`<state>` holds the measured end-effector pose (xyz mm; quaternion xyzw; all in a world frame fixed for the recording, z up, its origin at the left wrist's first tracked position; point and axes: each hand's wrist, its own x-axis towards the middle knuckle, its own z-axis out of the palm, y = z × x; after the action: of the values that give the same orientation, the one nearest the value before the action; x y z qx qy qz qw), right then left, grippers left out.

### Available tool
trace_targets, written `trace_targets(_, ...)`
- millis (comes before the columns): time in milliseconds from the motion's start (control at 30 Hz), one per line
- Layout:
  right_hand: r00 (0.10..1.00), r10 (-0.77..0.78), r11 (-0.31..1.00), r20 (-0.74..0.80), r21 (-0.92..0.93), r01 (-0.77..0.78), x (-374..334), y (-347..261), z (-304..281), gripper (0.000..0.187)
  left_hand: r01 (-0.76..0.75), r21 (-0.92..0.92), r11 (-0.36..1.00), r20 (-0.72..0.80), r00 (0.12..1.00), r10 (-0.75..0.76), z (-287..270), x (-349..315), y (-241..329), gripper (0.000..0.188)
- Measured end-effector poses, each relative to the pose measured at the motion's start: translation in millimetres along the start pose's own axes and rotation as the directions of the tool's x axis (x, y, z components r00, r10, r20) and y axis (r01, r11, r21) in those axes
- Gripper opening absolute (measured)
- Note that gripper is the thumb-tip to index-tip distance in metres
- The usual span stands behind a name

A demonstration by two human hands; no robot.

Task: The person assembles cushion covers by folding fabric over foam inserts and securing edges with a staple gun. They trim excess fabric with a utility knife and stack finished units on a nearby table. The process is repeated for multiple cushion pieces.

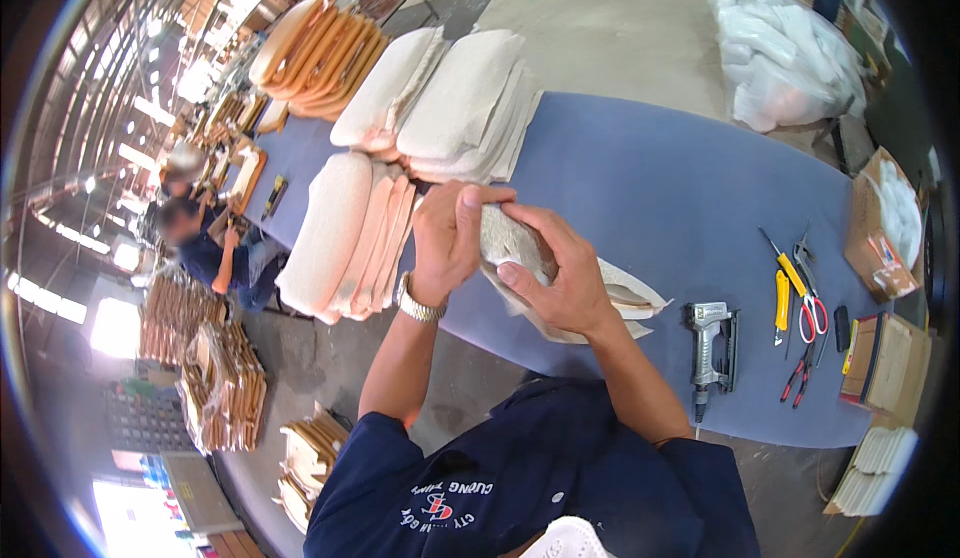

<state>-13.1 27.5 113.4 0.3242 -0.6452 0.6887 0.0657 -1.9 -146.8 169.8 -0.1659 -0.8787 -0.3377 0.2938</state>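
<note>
Over the blue table [700,198], I have both hands on a beige fabric-covered pad [506,232], seen nearly edge-on. My left hand [447,241], with a metal watch at the wrist, grips its left end, fingers bent over the top. My right hand [568,276] wraps round the right side, thumb pressed on the near face. Light fabric [640,288] spreads out past my right hand on the table. The pad's underside is hidden by my hands. Stacks of cream padded panels [345,228] stand close to my left hand.
Right of my hands lies a staple gun [710,348]. Beyond it are a yellow cutter [781,303], red-handled scissors [812,316] and pliers [797,378]. A cardboard box [870,243] stands at the right edge. Orange-brown panels [318,58] are stacked far left; a co-worker [215,248] sits left.
</note>
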Motion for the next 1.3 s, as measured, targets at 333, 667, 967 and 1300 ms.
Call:
trace_targets(333,0.972,-0.134,0.959,0.193,-0.223,0.176,0,4,10,0.053,0.296,-0.332,0.896,-0.088,0.936,-0.342,-12,-31,-39,0.061)
trace_targets(667,0.949,-0.232,0.962,0.214,-0.091,0.256,-20,24,16,0.014,0.212,-0.352,0.911,-0.19,0.938,-0.291,-16,-49,-73,0.067)
trace_targets(967,0.952,-0.098,0.968,0.291,0.249,0.023,-37,18,21,0.01,0.193,-0.502,0.843,-0.081,0.96,-0.268,-12,-48,-68,0.089)
trace_targets(1300,0.906,-0.422,0.906,-0.022,-0.04,0.421,65,12,-33,0.041,0.14,-0.62,0.772,0.049,0.989,-0.14,16,-33,2,0.103)
